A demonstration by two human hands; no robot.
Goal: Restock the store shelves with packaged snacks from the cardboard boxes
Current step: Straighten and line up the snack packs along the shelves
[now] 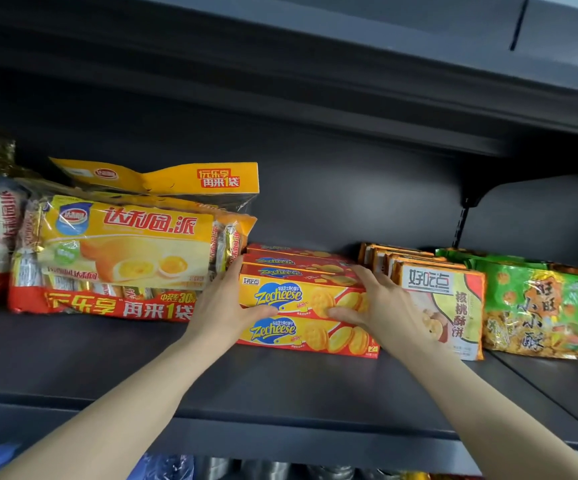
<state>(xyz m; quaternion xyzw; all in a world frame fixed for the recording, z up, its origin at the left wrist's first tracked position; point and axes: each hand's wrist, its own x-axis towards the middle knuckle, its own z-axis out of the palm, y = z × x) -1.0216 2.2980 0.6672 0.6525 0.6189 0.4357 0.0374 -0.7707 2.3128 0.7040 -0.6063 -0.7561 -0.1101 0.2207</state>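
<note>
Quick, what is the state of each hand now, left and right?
Left hand: holds the left end of the upper Zecheese box.
Right hand: holds the right end of the same box.

"Zecheese" on red-yellow cracker boxes point(306, 299); "30%" on big yellow bag point(125, 251).

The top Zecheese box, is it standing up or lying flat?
Standing on its long edge: the top Zecheese box shows its printed front, stacked on another Zecheese box, with the left hand and right hand gripping its ends.
</note>
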